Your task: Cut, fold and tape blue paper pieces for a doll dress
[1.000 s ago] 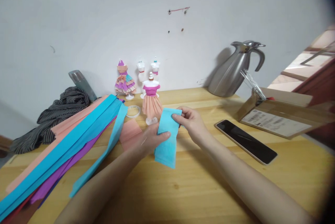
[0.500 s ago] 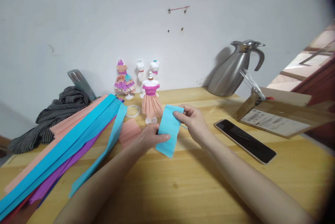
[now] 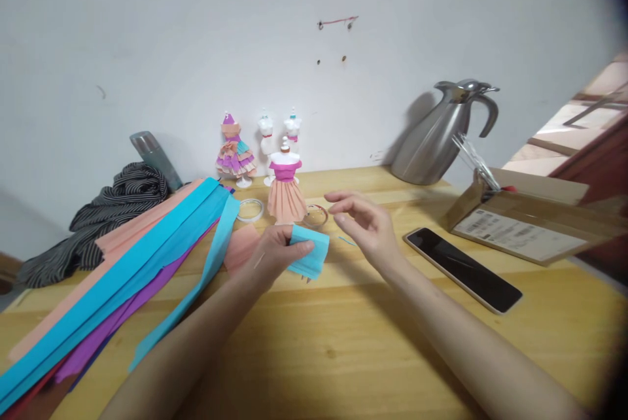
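My left hand (image 3: 277, 251) pinches a piece of blue crepe paper (image 3: 314, 251), the thumb lying on its face and fingertips showing beneath. To its right my right hand (image 3: 366, 220) is raised above the table, fingers apart and holding nothing. Just beyond the paper stands a small dress form (image 3: 285, 188) with a magenta top and a pleated peach skirt; its base is partly hidden by the paper. A thin blue scrap (image 3: 347, 241) lies near my right hand. A peach paper piece (image 3: 242, 246) rests on the table, partly covered by my left hand.
Long crepe paper strips (image 3: 147, 269) spread across the left, beside a striped cloth (image 3: 122, 204) and a bottle (image 3: 156, 158). Several dressed forms (image 3: 236, 152) stand by the wall. Tape rolls (image 3: 250, 218), a phone (image 3: 464, 269), a cardboard box (image 3: 520, 227) and a steel jug (image 3: 432, 139) are around.
The blue paper, stretched between both hands before, is now folded shorter in my left hand. My right hand has let go of it and opened, moving slightly right.
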A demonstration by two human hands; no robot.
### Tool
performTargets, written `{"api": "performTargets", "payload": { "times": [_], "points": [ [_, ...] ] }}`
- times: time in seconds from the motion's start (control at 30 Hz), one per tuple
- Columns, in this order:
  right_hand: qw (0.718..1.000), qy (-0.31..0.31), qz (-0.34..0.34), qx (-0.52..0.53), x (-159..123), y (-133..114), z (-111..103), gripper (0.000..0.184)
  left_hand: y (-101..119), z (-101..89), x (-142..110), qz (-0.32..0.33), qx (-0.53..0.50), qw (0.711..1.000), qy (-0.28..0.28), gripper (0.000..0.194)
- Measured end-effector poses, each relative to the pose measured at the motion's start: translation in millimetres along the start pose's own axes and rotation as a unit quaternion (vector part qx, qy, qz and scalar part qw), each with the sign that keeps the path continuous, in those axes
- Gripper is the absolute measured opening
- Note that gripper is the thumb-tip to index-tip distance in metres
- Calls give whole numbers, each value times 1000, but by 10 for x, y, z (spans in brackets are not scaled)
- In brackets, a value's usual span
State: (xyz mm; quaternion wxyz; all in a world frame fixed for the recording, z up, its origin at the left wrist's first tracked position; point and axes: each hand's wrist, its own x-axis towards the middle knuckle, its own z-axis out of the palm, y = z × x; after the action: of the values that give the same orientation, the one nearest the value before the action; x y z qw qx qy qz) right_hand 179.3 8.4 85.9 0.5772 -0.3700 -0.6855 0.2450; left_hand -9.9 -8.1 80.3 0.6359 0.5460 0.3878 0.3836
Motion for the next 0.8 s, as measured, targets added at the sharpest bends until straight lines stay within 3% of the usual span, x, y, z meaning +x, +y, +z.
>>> {"api": "performTargets", "payload": {
  "times": [0.1, 0.23, 0.5, 0.63, 0.8],
  "points": [
    [984, -91, -140, -67, -46, -148, -20, 4, 73, 21, -29, 8, -25, 1000, 4, 33],
    [956, -109, -233, -139, -78, -191, 40, 8, 129, 27, -49, 6, -23, 1000, 15, 31],
    [961, -100, -213, -146, -82, -126, 69, 7, 98, -16, -44, 11, 13, 999, -29, 28],
    [963, -107, -199, -145, -82, -117, 71, 8, 128, 3, -54, 15, 46, 999, -6, 27],
    [952, -103, -244, -154, -77, -73, 83, 12, 162, 30, -66, 6, 56, 998, -14, 27]
  ]
}}
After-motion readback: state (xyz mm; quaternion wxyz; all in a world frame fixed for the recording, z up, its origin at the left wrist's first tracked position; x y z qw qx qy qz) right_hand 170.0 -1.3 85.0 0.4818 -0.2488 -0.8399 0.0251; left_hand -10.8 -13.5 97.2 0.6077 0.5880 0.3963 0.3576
